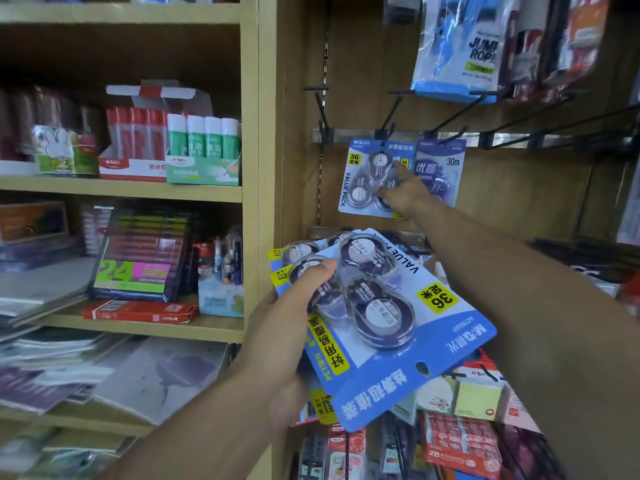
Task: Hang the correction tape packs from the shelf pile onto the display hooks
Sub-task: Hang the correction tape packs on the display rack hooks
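My left hand (291,327) grips a fanned stack of blue correction tape packs (391,317), held upside down, thumb pressed on the top pack's blister. Up on the wooden panel, a blue "36" value pack (360,178) hangs on a black display hook (382,133). My right hand (405,195) reaches up to that hanging pack, fingers touching its lower right part, index finger extended over the blisters. Beside it hangs a purple "30m" tape pack (445,168).
Several bare black hooks (460,116) jut from the metal rail (519,136) to the right. A blue jump rope bag (460,46) hangs above. Glue boxes (169,157) and stationery fill the wooden shelves on the left. Sticky notes and erasers (464,438) hang below.
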Motion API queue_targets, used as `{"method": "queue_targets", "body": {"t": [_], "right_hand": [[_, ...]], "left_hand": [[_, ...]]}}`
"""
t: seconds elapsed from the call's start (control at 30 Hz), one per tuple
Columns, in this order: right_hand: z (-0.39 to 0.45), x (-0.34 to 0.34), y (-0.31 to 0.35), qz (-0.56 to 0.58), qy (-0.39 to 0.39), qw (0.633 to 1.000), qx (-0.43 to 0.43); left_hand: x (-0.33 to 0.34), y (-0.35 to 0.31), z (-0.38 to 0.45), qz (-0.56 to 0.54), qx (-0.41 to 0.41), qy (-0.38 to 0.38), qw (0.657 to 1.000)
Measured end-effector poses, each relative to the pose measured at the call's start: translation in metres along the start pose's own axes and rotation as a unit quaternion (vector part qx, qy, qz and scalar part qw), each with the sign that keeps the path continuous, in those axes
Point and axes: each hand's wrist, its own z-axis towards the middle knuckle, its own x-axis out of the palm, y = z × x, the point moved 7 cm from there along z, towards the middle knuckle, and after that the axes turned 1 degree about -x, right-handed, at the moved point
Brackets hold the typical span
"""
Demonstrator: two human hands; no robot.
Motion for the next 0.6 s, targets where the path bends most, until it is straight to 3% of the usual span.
{"method": "queue_targets", "body": {"t": [0.07,0.13,0.27,0.4,0.6], "right_hand": [[0.007,0.004,-0.002,-0.013,0.015,1.0,0.003],[0.01,0.003,-0.004,-0.002,0.021,1.0,0.009],[-0.011,-0.003,-0.004,0.025,0.035,0.999,0.03],[-0.065,-0.011,0.003,0.049,0.089,0.991,0.092],[-0.177,-0.04,0.035,0.074,0.191,0.979,-0.02]], "left_hand": [[0.012,-0.014,-0.032,-0.067,-0.036,0.041,0.996],[0.007,-0.031,-0.05,-0.111,-0.034,0.009,0.993],[0.003,0.018,-0.013,-0.128,-0.066,-0.022,0.989],[-0.006,0.036,-0.027,-0.35,-0.005,-0.069,0.934],[0.024,0.046,-0.075,-0.419,0.011,-0.081,0.904]]}}
